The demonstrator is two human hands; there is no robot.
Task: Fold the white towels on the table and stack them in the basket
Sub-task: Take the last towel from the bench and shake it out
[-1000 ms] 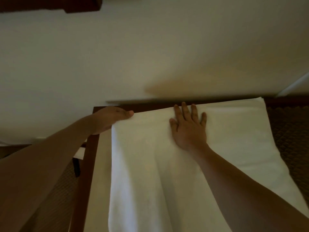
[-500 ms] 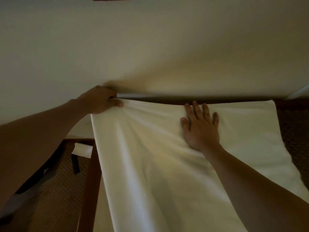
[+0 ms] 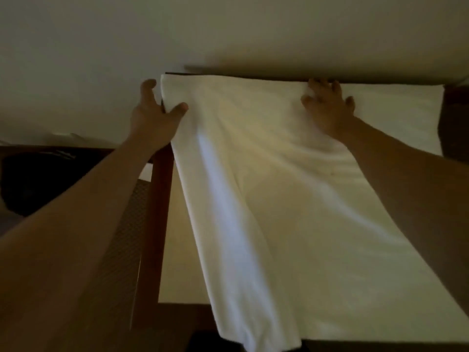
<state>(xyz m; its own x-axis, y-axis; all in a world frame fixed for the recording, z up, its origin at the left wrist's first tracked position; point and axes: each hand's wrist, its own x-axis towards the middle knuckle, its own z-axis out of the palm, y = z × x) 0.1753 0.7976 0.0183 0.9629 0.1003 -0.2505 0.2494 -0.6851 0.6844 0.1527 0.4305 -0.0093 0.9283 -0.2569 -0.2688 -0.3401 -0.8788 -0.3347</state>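
Towel (image 3: 291,189): spread over the table (image 3: 162,199), its far edge laid along the table's far edge, its near left part hung past the near edge.
Left hand (image 3: 154,115): the towel's far left corner is pinched between thumb and fingers.
Right hand (image 3: 327,105): laid flat on the towel by its far edge, fingers spread, nothing grasped.
Wall (image 3: 228,31): pale, just behind the table.

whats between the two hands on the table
Only towel: its far edge and creased cloth span the stretch from the left hand, which pinches the far left corner, to the right hand on top, in the head view.
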